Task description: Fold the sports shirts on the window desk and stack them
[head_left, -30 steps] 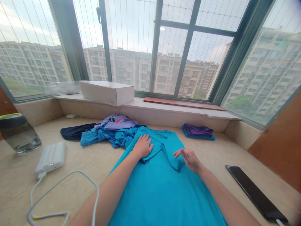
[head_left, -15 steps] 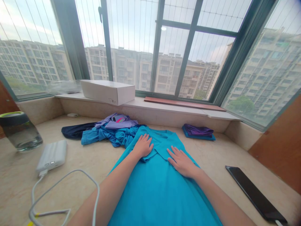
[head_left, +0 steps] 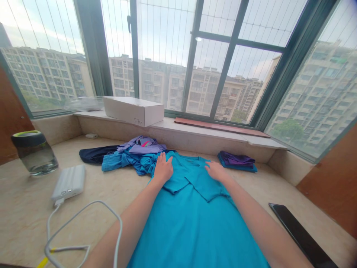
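Note:
A bright blue shirt (head_left: 192,223) lies spread on the stone surface, its collar toward the window and both sleeves folded inward over its front. My left hand (head_left: 163,167) rests at the shirt's upper left shoulder, its fingers extended and the thumb apart. At the upper right shoulder is my right hand (head_left: 216,170), fingers reaching onto the fabric edge and partly spread. Beside my left hand lies a crumpled heap of blue and lilac clothes (head_left: 134,158). A folded purple and blue bundle (head_left: 237,160) sits just beyond my right hand.
On the left stand a water bottle (head_left: 35,152) and a white power bank (head_left: 69,182) with a looped cable (head_left: 95,203). A black phone (head_left: 301,234) lies at the right. On the sill are a white box (head_left: 134,111) and a reddish board (head_left: 220,127).
Both hands have moved from the folded sleeves up and outward to the shirt's shoulders. The sleeve ends now show uncovered. The view has shifted slightly.

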`<state>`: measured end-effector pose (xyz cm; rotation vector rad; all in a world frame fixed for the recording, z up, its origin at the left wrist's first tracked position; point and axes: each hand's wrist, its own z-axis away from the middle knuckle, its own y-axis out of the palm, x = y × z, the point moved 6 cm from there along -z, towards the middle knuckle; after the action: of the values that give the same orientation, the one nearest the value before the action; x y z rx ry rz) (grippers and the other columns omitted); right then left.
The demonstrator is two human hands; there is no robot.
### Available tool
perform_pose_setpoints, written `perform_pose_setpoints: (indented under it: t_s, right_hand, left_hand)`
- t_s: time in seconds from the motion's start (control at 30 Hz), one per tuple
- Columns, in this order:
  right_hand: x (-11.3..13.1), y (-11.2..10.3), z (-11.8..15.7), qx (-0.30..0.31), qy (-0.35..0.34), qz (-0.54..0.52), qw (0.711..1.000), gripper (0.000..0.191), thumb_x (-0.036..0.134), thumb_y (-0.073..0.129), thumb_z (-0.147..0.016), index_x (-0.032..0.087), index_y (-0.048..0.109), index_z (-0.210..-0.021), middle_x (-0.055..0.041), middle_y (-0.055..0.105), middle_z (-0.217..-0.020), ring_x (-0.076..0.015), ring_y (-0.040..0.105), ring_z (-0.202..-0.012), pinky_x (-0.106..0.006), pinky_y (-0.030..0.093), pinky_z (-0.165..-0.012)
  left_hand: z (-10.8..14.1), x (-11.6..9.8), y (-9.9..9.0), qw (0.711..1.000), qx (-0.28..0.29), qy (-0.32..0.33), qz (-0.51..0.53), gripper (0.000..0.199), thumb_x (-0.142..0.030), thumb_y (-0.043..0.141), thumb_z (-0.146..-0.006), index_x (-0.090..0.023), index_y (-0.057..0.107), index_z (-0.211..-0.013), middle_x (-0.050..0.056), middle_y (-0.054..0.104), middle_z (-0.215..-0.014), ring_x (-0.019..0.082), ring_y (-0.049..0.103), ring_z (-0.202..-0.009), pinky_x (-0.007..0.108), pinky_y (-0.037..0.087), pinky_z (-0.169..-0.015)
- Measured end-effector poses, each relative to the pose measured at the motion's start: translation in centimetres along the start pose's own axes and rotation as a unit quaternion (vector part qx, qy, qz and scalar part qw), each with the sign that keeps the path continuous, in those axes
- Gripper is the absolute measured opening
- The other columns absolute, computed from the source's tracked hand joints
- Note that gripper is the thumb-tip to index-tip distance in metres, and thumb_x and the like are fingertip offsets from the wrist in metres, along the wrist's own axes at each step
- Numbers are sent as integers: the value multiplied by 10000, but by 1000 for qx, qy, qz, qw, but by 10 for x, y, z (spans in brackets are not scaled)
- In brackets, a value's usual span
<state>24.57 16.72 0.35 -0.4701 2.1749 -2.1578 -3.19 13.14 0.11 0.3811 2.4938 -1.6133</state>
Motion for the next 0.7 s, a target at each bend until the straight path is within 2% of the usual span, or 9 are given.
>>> perform_pose_setpoints:
  t_s: [0.07,0.13,0.23,0.33,0.43,0.53,0.7]
  right_hand:
    - [-12,0,-15,-10,30,-3,1000,492,318,427,-1004,172,536,-1461,-175,594,-1429,-341,559,-1313,-492,434,-1069]
    - [-19,5,-24,-18,47,-11,999,450,301,451,-990,214,603,-1404,-140,649,-1371,-318,604,-1264,-453,468,-1036]
    - [-23,14,-31,-34,65,-24,997,386,321,479,-975,242,709,-1274,-111,701,-1296,-301,631,-1231,-411,484,-1013]
    - [-26,19,-33,-50,84,-33,995,383,339,520,-952,233,720,-1260,-118,702,-1294,-305,627,-1233,-409,477,-1017]
    - [-29,22,-33,-62,94,-46,993,388,335,558,-930,225,719,-1265,-133,703,-1287,-325,627,-1229,-444,461,-1030]
    - [-28,24,-30,-85,91,-74,989,342,318,561,-923,208,766,-1174,-145,726,-1236,-339,630,-1221,-466,443,-1042]
    - [-25,14,-28,-152,85,-156,972,314,296,556,-885,203,787,-1077,-120,723,-1246,-300,633,-1214,-412,455,-1043]
  left_hand:
    - [-1,10,2,1000,9,-1,13,508,-193,455,-925,-173,566,-1420,143,338,-1625,361,192,-1534,535,210,-1230]
    - [-2,15,5,999,20,3,36,488,-192,457,-923,-204,598,-1390,112,375,-1612,350,207,-1532,546,207,-1229]
    - [-3,19,7,995,24,0,97,433,-205,457,-926,-179,659,-1308,119,485,-1541,335,262,-1516,544,175,-1240]
    - [-6,21,7,990,14,-5,141,422,-205,464,-923,-139,669,-1286,142,557,-1474,327,328,-1490,533,168,-1245]
    - [-10,26,4,983,-2,-17,181,431,-188,441,-929,-123,662,-1293,142,587,-1443,302,434,-1432,500,229,-1236]
    - [-12,35,-1,971,-35,-38,233,428,-206,412,-953,-124,660,-1291,129,605,-1426,259,527,-1359,429,335,-1200]
    - [-11,52,-10,943,-89,-83,309,382,-280,467,-955,-165,676,-1254,103,653,-1366,266,583,-1291,420,441,-1121]
